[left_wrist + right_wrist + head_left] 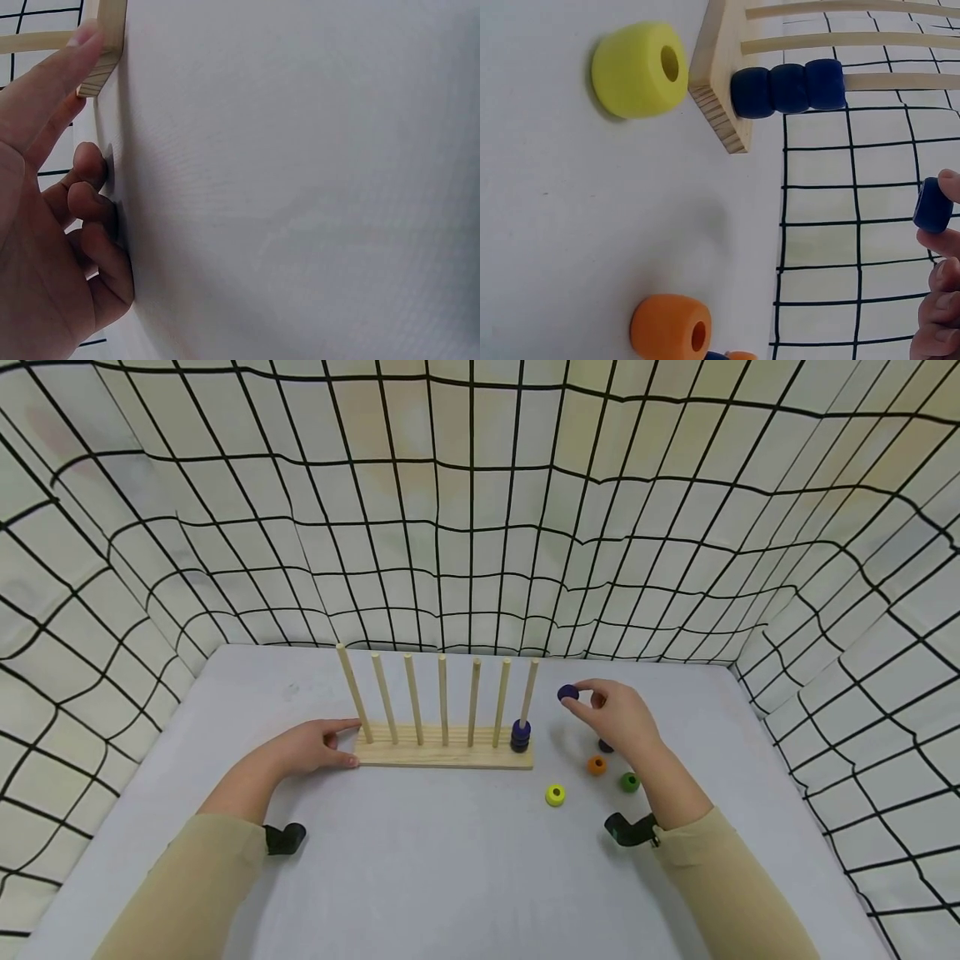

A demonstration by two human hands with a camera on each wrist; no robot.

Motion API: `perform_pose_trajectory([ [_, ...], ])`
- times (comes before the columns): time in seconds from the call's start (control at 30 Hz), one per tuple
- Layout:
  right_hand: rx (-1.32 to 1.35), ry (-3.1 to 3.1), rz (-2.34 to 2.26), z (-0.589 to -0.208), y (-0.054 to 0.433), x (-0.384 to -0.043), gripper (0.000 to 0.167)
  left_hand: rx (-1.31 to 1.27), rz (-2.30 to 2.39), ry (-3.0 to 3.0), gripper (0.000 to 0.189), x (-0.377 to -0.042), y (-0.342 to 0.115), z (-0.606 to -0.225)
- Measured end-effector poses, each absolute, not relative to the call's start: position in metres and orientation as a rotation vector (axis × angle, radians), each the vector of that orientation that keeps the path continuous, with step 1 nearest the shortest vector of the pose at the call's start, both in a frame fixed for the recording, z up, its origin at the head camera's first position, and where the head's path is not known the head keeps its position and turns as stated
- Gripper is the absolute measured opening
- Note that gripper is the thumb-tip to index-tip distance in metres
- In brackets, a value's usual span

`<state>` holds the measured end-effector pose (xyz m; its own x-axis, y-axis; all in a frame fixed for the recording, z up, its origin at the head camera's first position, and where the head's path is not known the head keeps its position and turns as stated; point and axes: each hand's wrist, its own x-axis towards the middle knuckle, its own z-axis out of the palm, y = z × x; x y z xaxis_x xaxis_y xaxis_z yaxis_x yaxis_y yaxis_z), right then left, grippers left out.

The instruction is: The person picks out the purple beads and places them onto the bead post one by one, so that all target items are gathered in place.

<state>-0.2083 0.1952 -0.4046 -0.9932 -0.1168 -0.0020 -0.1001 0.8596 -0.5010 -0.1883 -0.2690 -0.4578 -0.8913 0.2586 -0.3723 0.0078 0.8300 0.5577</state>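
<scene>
We'd tag this a lab-style recording booth: white table (450, 860), pale walls (450, 422) under black grid lines (472, 527), black wrist cameras (286, 839).

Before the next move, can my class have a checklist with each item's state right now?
1. Blue bead pinched in the right hand: ok.
2. Left hand at the left end of the wooden base: ok.
3. Bare length on the rightmost peg, above its three stacked beads: ok.
4. Held bead over that peg: not ok, it is off to the right.
5. Held bead's hole lined up: cannot tell, the hole is unclear.
6. Yellow bead apart from the base: ok.
</scene>
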Motion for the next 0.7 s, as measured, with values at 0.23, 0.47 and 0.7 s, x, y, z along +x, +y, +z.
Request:
perform_pose_trajectory([
  [0.23, -0.193, 3.022, -0.809, -0.398, 0.194, -0.207, 0.051, 0.188, 0.782, 2.562, 0.080, -0.190, -0.269, -0.458],
  [0.47, -0.213, 3.056, -0.807, -0.392, 0.191, -0.206, 0.050, 0.201, 0.782, 2.569, 0.079, -0.189, -0.271, -0.459],
  [0.7, -0.237, 3.107, -0.792, -0.386, 0.187, -0.204, 0.049, 0.201, 0.786, 2.568, 0.079, -0.189, -0.270, -0.458],
])
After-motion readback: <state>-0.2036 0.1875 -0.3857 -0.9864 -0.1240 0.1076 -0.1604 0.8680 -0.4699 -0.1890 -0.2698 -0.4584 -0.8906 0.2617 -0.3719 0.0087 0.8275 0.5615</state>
